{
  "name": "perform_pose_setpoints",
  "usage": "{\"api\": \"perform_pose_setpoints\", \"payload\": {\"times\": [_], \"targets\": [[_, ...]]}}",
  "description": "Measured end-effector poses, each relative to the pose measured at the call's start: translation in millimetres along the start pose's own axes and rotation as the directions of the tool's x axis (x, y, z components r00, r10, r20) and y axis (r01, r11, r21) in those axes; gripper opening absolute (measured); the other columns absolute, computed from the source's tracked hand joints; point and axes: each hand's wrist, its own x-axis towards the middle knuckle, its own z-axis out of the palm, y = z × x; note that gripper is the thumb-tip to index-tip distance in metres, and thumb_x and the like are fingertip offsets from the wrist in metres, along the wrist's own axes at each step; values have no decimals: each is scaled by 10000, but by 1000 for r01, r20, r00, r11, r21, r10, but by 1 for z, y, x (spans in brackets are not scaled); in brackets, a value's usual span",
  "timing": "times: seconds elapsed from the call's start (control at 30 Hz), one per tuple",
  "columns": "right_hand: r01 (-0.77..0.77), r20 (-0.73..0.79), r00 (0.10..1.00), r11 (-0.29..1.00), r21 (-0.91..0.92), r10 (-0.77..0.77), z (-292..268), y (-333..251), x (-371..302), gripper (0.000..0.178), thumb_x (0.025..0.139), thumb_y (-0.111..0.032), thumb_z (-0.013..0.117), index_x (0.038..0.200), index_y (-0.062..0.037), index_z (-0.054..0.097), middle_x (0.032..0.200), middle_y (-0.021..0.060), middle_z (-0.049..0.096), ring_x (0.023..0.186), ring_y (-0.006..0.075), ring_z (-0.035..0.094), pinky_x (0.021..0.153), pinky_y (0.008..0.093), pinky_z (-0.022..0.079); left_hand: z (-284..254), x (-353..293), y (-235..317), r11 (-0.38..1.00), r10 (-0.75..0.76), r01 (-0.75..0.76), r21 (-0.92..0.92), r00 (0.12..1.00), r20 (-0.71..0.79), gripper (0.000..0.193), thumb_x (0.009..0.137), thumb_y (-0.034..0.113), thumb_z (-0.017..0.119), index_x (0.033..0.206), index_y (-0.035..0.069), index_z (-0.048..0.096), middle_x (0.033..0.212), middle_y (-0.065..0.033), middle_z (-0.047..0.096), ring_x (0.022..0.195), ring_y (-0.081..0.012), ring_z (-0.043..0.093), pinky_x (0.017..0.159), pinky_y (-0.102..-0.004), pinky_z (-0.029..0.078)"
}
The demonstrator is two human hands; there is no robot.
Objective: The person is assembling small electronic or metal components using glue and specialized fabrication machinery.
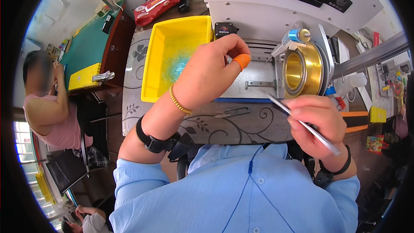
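My left hand [211,67] is raised over the edge between the yellow bin and the machine's metal bed [258,80]. Its fingers curl inward to a pinch, with an orange finger cot [242,61] on one digit; whatever is between the fingertips is hidden. My right hand [318,118] is closed around slim silver tweezers [311,130], whose tips point up and left toward the bed. A gold-coloured ring-shaped spool [314,67] stands on the machine just beyond this hand. Inside the yellow bin [151,67] lies a tangle of fine bluish strands [177,65], left of my left wrist.
Small thread snips [233,111] lie on the patterned tabletop [202,123] near me. Behind the bin rests a red wipes packet [157,6]. The white machine housing [267,17] with a dark screen rises at the back. To the left, a person [51,103] sits by a green-topped desk [86,45].
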Motion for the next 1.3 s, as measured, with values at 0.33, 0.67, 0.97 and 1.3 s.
{"api": "perform_pose_setpoints", "payload": {"times": [0.33,0.67,0.97,1.3], "targets": [[182,16,983,960,-214,-182,19,20,4,308,752,6,682,1059,1,691,1029,145,666,850,253,687,701,307,584,-1,2,-7,980,-52,43,-195,998,-39,75,915,81,610,969,29,606,869,7,620,819,-80,562,765,-237,454],[224,107,973,950,-217,-204,34,20,20,300,763,-14,672,1063,0,678,1033,141,654,840,260,684,689,307,576,-6,0,-12,889,-125,122,-441,992,22,85,948,99,588,1007,39,583,912,-1,609,857,-72,560,770,-218,449],[216,166,968,961,-172,-188,33,20,26,319,762,-10,674,1081,5,678,1059,158,653,870,271,683,706,319,577,-4,2,-14,884,-84,85,-460,996,22,82,951,108,591,1005,46,581,910,5,605,855,-68,557,768,-218,448],[101,382,924,976,-194,-19,35,2,7,235,796,-133,682,979,-7,604,837,86,589,703,225,641,589,328,559,-18,-7,-27,948,-126,41,-317,959,-253,99,931,133,619,986,52,610,1143,-98,654,1053,-156,590,922,-297,456]]}}
